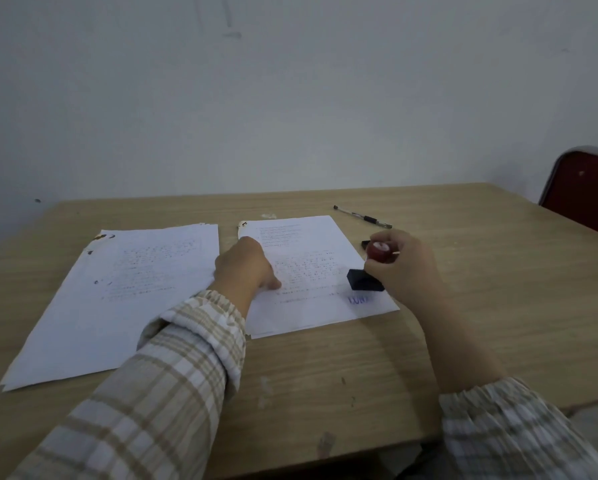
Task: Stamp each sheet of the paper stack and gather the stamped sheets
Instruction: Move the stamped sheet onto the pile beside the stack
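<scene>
Two piles of printed white sheets lie on the wooden table (325, 375). The right pile (311, 310) carries a blue stamp mark (359, 300) near its lower right corner. My left hand (247, 268) presses down on this pile's left side, fingers curled. My right hand (405, 268) grips a stamp (367, 280) with a red knob and a black base, held just above the blue mark. The left pile (93, 313) lies apart, slightly fanned, with a dark mark near its top left corner.
A black pen (362, 217) lies behind the right pile. A small dark object (366, 243), partly hidden by my right hand, sits beside the sheet. A red chair back (588, 188) stands at the table's far right corner. A pale wall rises behind.
</scene>
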